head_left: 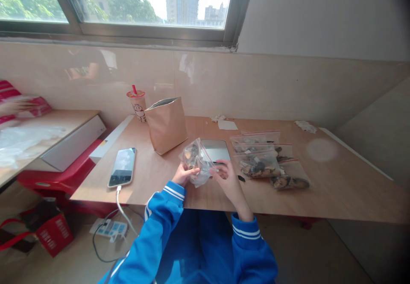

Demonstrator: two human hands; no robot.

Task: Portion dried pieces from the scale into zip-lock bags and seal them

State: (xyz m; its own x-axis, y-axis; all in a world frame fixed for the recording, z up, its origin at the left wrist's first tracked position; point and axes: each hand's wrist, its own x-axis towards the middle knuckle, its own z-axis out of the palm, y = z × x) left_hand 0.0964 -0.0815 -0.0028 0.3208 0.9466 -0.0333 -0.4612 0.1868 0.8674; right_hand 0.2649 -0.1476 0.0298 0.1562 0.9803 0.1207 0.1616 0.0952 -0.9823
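Observation:
Above the table's front part I hold a clear zip bag [195, 158] with brown, mushroom-like dried pieces in it. My left hand [185, 174] grips its lower left side, thumb across the plastic. My right hand [226, 176] pinches the bag's right edge near the red-lined zip. Just behind the bag lies a flat silver-topped device [216, 149], like a small scale, partly covered by bag and fingers. A small dark piece [241, 178] rests by my right hand. To the right are several filled zip bags [259, 166] with similar contents, overlapping each other.
An open brown paper bag [168, 126] stands behind my left hand, beside a drink cup [137, 104] with a red straw. A phone [122, 167] on a charging cable [120, 203] lies left. Crumpled tissue [306, 126] lies back right. Another person's hand [19, 106] shows far left.

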